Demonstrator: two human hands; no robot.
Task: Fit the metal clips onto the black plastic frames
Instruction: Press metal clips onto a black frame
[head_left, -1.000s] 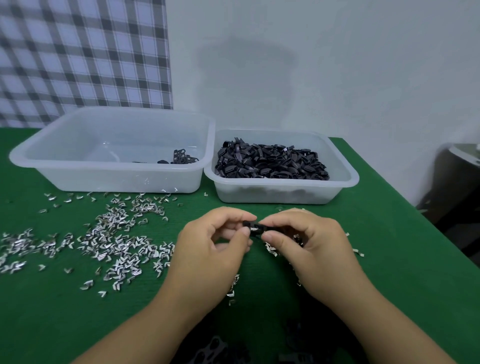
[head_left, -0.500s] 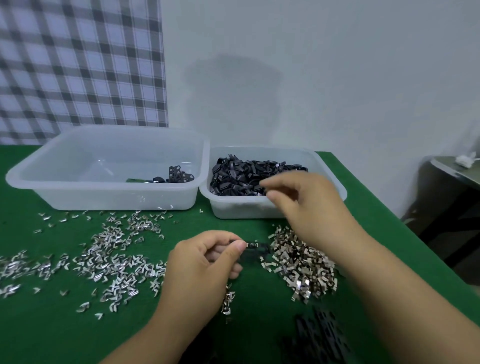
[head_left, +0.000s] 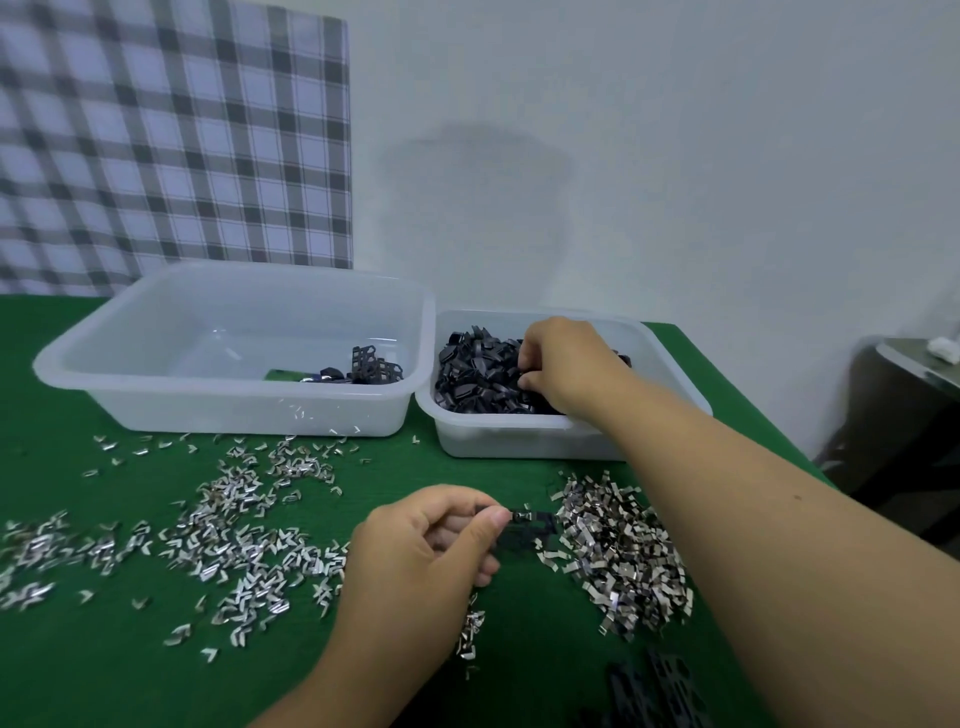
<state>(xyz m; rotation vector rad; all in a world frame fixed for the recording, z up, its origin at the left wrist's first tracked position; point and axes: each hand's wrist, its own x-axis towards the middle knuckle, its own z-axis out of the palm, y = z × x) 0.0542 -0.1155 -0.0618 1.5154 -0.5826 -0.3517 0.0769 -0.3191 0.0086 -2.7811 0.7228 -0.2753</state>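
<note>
The left hand (head_left: 426, 551) pinches a black frame (head_left: 527, 535), a clip (head_left: 519, 516) seemingly seated on it. Beyond that pinch, the right hand (head_left: 563, 364) digs curled fingers into the tub (head_left: 519, 439) of black pieces (head_left: 478, 374), apparently fetching. Whether it holds one is unclear. Next calls for lifting a single piece free.

No legible txt, labels or nos. anywhere, tho motion blur may hide small marks.

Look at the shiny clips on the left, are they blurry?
In the head view, yes: the scattered metal clips at left are smeared into streaks, the clip pile further right looks sharper, and a soft shadow lies on the white wall.
</note>
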